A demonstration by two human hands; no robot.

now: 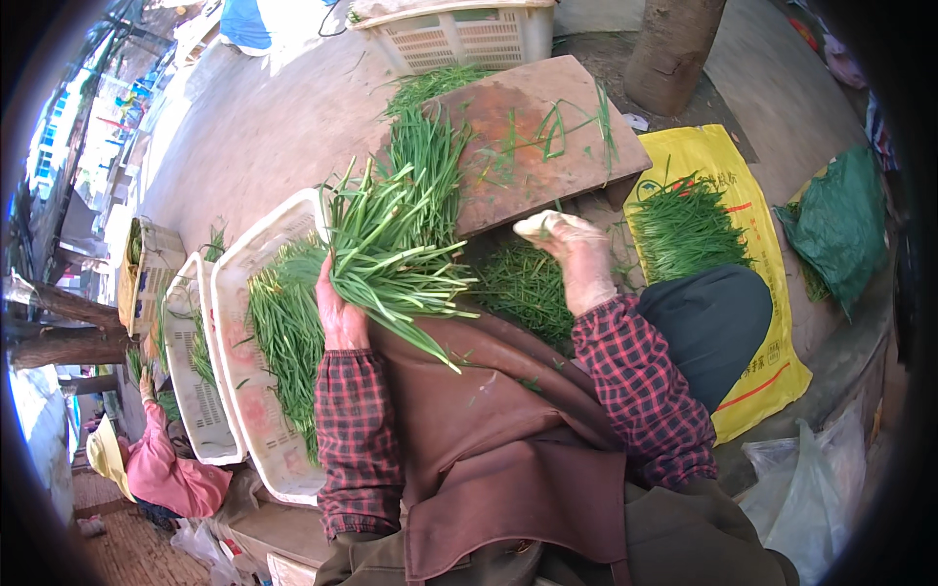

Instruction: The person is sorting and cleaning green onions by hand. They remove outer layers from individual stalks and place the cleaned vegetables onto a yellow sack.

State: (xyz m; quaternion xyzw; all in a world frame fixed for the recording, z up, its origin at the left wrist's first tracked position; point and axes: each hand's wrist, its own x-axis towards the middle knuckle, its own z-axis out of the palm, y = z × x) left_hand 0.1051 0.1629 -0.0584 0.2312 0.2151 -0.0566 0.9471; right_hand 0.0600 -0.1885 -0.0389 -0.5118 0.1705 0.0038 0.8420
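Observation:
My left hand [342, 311] is closed round a bunch of long green chives [401, 249], whose pale cut ends fan out to the right above my brown apron [469, 381]. Right of the bunch, by the near edge of a low wooden table [532, 127], is my right hand [572, 254]. Its fingers are drawn together, and pale material shows at the tips; whether it holds anything I cannot make out. Beside my left forearm, a white plastic crate [234, 332] holds more chives. Another pile of chives [425, 161] leans along the table's left side.
Trimmed green scraps [528, 293] lie below the table. On the right, chives [689, 230] rest on a yellow sack [772, 322]. A tree trunk [674, 59] and another crate [459, 39] stand at the back. A person in pink [176, 469] works at the far left beside more crates.

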